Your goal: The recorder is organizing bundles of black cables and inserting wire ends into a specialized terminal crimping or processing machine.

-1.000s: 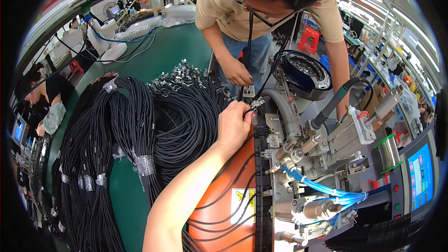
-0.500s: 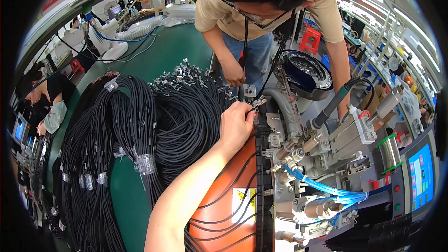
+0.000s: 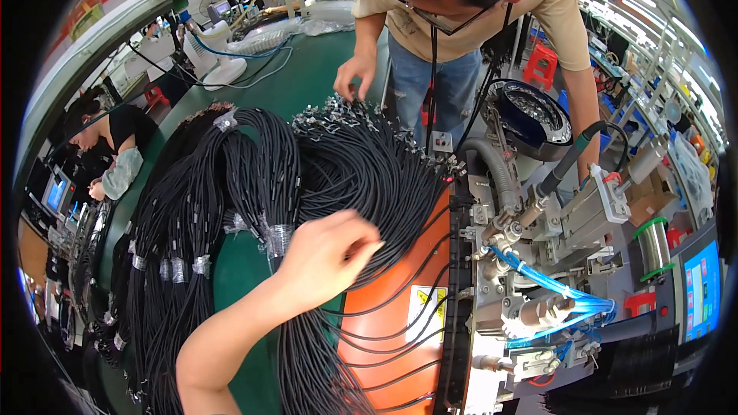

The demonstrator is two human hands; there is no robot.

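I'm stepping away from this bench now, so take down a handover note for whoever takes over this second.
Left hand: fingers curled over the loose black cables beside the machine; whether it grips one is unclear.
Right hand: out of view.
Taped cable bundles lie to the left on the green table.
Done: a few cables run across the orange plate to the black rail.
Left: most cables are in the heap, not on the plate.
A co-worker's hand touches the heap's far end.

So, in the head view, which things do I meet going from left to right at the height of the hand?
Taped bundles of black cables → hand on loose black cables → orange panel → black slotted rail → machine with blue tubes → touch screen.
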